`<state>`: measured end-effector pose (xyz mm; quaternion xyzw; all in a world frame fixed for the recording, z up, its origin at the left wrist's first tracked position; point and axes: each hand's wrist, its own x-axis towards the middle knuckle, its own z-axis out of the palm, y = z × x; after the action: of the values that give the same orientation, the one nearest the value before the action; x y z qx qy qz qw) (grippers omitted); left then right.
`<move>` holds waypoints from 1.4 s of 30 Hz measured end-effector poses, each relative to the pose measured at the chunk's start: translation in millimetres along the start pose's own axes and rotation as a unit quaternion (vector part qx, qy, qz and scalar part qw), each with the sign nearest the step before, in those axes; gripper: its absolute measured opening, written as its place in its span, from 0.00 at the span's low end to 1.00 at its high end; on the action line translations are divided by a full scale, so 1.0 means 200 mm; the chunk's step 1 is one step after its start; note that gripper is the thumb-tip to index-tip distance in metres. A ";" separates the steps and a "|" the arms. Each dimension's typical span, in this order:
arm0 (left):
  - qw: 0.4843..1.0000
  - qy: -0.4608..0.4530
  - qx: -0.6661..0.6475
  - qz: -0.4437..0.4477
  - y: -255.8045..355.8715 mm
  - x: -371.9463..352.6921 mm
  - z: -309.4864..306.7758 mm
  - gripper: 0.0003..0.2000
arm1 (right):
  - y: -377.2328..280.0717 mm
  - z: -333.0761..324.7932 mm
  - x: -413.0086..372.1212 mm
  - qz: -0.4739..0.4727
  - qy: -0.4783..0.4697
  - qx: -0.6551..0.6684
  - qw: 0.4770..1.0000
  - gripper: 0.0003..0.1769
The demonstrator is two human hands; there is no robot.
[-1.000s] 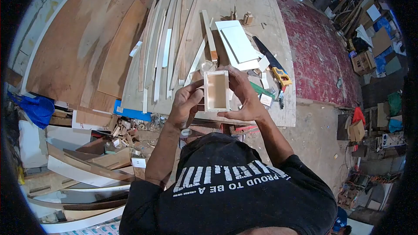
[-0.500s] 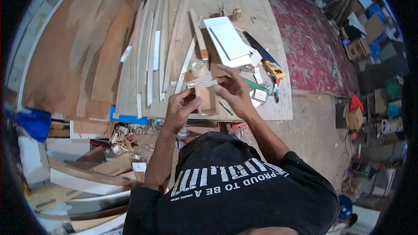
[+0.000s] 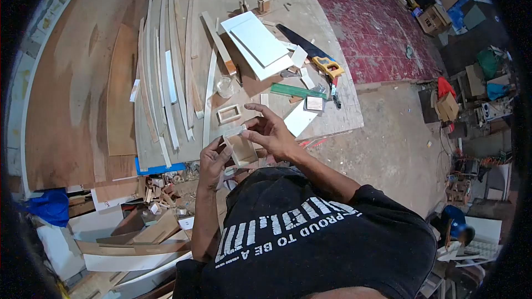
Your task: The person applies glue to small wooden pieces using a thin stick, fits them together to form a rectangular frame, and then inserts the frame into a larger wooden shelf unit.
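A small open wooden box (image 3: pixel 243 152) is held in front of my body, close to the table's near edge. My left hand (image 3: pixel 213 163) grips its left side, thumb along the wall and fingers partly behind it. At the upper end, my right hand (image 3: pixel 272 134) pinches the rim with its thumb, while the index finger stretches outward. A small rectangular wooden frame (image 3: pixel 229 114) lies on the table just beyond the box. Behind it stands a clear jar (image 3: pixel 224 87).
Long wood strips (image 3: pixel 176 61) cover the left of the worktable (image 3: pixel 277 0). White panels (image 3: pixel 260 41), a yellow-handled handsaw (image 3: pixel 310 50), a green ruler (image 3: pixel 293 92) and offcuts lie at the right. Scrap wood (image 3: pixel 163 191) fills the floor at lower left. Another person (image 3: pixel 457 224) is at far right.
My view has shifted, so the table sits further left. The box has come nearer my body, tipped so its inside shows more, and the small frame beyond it is now in plain sight.
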<state>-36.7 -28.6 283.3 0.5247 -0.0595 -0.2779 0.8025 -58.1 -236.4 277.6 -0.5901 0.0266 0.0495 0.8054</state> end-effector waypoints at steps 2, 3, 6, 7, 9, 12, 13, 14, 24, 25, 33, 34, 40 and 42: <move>1.000 0.000 0.025 -0.014 -0.03 0.01 0.00 0.16 | 0.01 -0.02 -0.02 0.002 -0.001 0.011 1.000 0.36; 0.998 0.004 0.050 -0.025 -0.04 0.02 0.00 0.17 | 0.00 -0.03 -0.02 0.013 -0.002 -0.003 1.000 0.36; 0.998 0.008 0.027 -0.047 -0.10 0.05 -0.02 0.17 | -0.01 -0.05 -0.06 0.018 0.017 -0.001 1.000 0.32; 0.998 0.004 0.028 -0.048 -0.12 0.05 -0.02 0.17 | -0.02 -0.06 -0.06 0.016 0.033 0.015 0.999 0.28; 0.995 0.030 -0.035 -0.089 -0.15 0.06 -0.04 0.17 | 0.12 -0.21 -0.04 -0.018 0.061 -0.023 0.998 0.22; 0.991 0.086 -0.057 -0.087 -0.19 0.07 -0.02 0.17 | 0.46 -0.64 -0.01 -0.037 0.191 -0.191 0.962 0.09; 0.987 0.123 -0.061 -0.081 -0.21 0.08 -0.02 0.19 | 0.42 -0.75 -0.04 -0.035 0.224 -0.296 0.928 0.12; 0.987 0.128 -0.046 -0.083 -0.24 0.08 -0.06 0.19 | 0.57 -0.93 -0.04 -0.046 0.272 -0.316 0.908 0.15; 0.955 0.282 -0.085 -0.020 -0.32 0.11 0.17 0.19 | 0.50 -1.79 0.02 0.046 0.404 -0.477 0.779 0.24; 0.940 0.330 -0.086 -0.001 -0.33 0.12 0.22 0.19 | 0.48 -1.85 0.05 0.045 0.406 -0.500 0.763 0.24; 0.903 0.384 -0.191 0.009 -0.59 0.12 0.53 0.22 | 0.33 -2.13 0.38 0.019 0.183 -0.692 0.698 0.31; 0.899 0.393 -0.194 0.018 -0.59 0.10 0.56 0.22 | 0.34 -2.15 0.41 0.011 0.172 -0.693 0.700 0.31; 0.886 0.424 -0.184 0.042 -0.53 0.07 0.58 0.22 | 0.40 -2.23 0.51 -0.028 0.124 -0.725 0.676 0.23; 0.876 0.447 -0.176 0.048 -0.53 0.07 0.56 0.22 | 0.40 -2.24 0.60 -0.004 0.126 -0.725 0.677 0.23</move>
<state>-108.7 -156.9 238.1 0.4398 0.3300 0.0189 0.8351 58.3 -634.4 54.9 -0.9898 0.0809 -0.0249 0.1147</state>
